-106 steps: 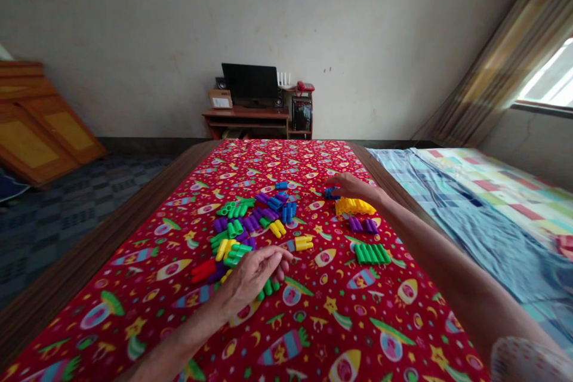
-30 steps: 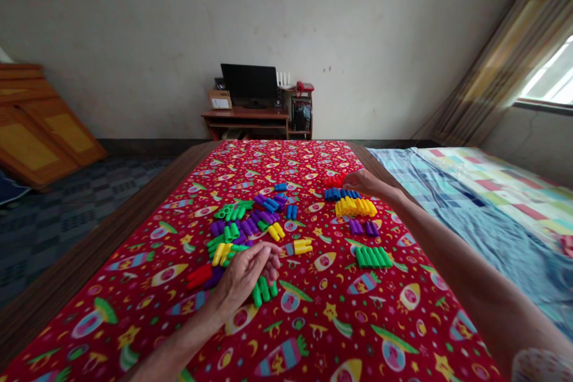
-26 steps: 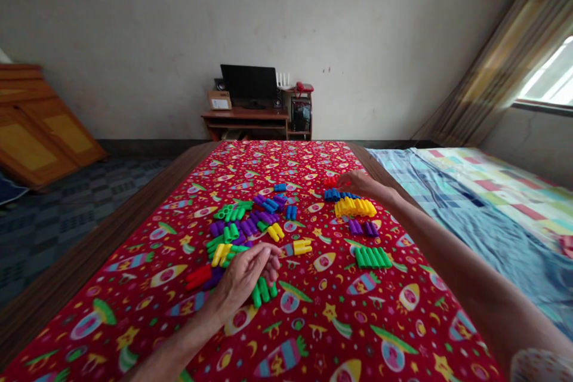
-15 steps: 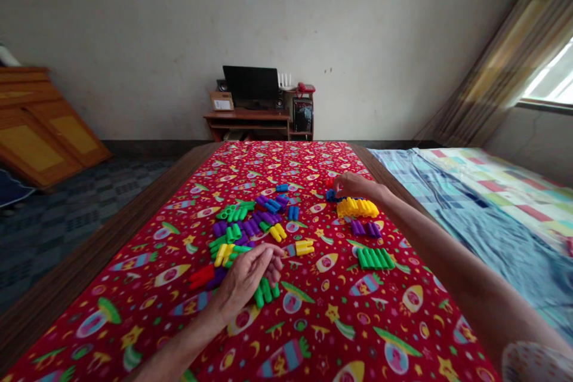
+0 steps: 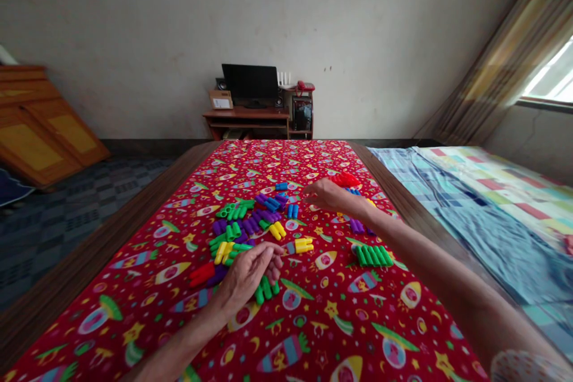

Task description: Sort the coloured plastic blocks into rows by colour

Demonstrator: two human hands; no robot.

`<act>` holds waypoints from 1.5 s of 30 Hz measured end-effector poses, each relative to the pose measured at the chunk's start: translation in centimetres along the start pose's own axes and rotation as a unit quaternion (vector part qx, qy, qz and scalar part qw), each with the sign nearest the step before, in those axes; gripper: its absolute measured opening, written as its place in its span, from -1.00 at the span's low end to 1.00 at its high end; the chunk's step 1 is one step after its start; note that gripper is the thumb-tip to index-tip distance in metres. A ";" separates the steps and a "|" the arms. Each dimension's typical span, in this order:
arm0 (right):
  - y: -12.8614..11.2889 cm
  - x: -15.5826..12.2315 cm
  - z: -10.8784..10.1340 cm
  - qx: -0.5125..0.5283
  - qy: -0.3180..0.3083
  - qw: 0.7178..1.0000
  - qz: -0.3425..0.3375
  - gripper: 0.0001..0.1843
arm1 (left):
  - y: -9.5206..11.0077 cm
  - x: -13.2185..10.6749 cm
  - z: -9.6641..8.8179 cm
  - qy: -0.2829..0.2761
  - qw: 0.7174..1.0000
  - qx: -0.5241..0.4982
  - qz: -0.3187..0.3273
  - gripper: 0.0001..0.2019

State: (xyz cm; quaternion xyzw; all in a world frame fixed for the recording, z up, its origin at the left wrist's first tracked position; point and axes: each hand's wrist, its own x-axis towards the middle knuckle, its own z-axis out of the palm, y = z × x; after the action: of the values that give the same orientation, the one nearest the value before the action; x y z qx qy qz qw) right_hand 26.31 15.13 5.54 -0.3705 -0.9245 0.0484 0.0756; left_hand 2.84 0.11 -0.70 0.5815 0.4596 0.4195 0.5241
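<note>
On a red patterned tablecloth (image 5: 322,322) lies a loose pile of coloured plastic tube pieces (image 5: 250,221). My left hand (image 5: 248,274) rests beside it with fingers curled; what they hold is hidden. Green pieces (image 5: 266,289) lie just under its fingertips, and red pieces (image 5: 202,273) to its left. My right hand (image 5: 326,196) hovers near two blue pieces (image 5: 292,210), fingers spread and holding nothing. To the right lie sorted rows: red (image 5: 344,179), purple (image 5: 357,225) and green (image 5: 373,255). My forearm covers most of the blue and yellow rows.
A yellow piece (image 5: 303,245) lies alone between the pile and the rows. The table's wooden edge (image 5: 134,215) runs along the left. A bed with a checked sheet (image 5: 483,209) stands on the right. A desk with a monitor (image 5: 250,86) stands at the far wall.
My right hand has left the far sorted rows, where red pieces now lie, and moved left toward the pile. My left hand's fingers have curled in and stayed put.
</note>
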 end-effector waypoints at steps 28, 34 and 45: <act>-11.3 -4.1 2.3 -0.012 0.092 0.990 -0.109 -0.67 | -0.4 0.6 -0.7 0.110 0.988 -0.093 -0.052 -0.55; -11.6 -4.6 1.3 -0.046 0.055 0.965 -0.252 -0.64 | -0.1 0.8 -0.6 0.032 0.998 -0.031 -0.041 -0.55; 5.2 -6.7 -3.2 0.003 0.105 0.989 0.106 -0.68 | -0.5 0.2 0.1 -0.025 1.000 0.014 0.008 -0.62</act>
State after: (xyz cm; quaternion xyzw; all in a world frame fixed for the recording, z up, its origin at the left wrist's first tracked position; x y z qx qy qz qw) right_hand 35.13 14.32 7.22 -0.4691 -0.8668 0.0194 0.1679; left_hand 2.94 0.27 -1.16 0.6027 0.4476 0.4026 0.5238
